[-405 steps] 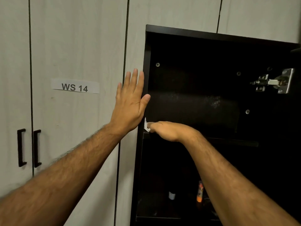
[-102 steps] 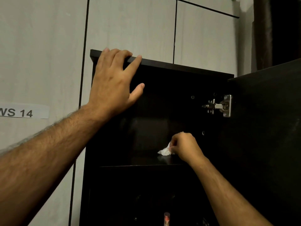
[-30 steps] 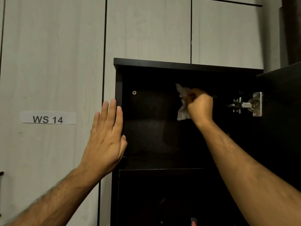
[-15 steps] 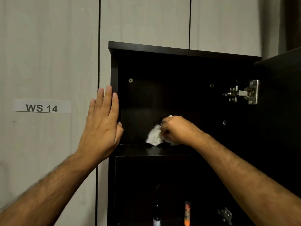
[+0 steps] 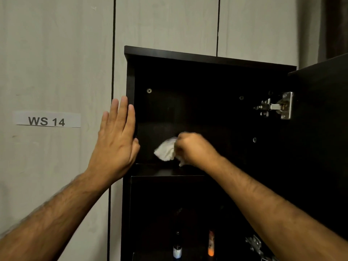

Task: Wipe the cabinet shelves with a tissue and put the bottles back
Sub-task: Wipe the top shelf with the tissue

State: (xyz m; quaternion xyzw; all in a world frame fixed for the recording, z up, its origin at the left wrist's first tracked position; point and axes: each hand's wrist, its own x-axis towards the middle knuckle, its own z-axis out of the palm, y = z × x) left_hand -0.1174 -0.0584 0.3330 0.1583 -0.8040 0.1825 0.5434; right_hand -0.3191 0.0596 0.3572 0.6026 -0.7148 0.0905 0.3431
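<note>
The dark open cabinet [image 5: 130,76] fills the middle of the view. My right hand [image 5: 194,147] reaches into the upper compartment and grips a crumpled white tissue [image 5: 165,152] just above the upper shelf [image 5: 160,170], close to the back wall. My left hand [image 5: 116,140] lies flat with straight fingers against the cabinet's left side edge and the pale door beside it. On the lower shelf stand two small bottles: a dark one with a white label [image 5: 177,250] and an orange one [image 5: 211,244].
The cabinet door [image 5: 323,129] hangs open at the right with a metal hinge [image 5: 278,107]; a second hinge [image 5: 256,245] shows lower down. Pale wooden cupboard doors surround the cabinet, one with a "WS 14" label [image 5: 47,120].
My right hand came down from high on the back wall to just above the upper shelf, and in the last half second slid the tissue slightly left. The left hand has stayed flat on the side edge.
</note>
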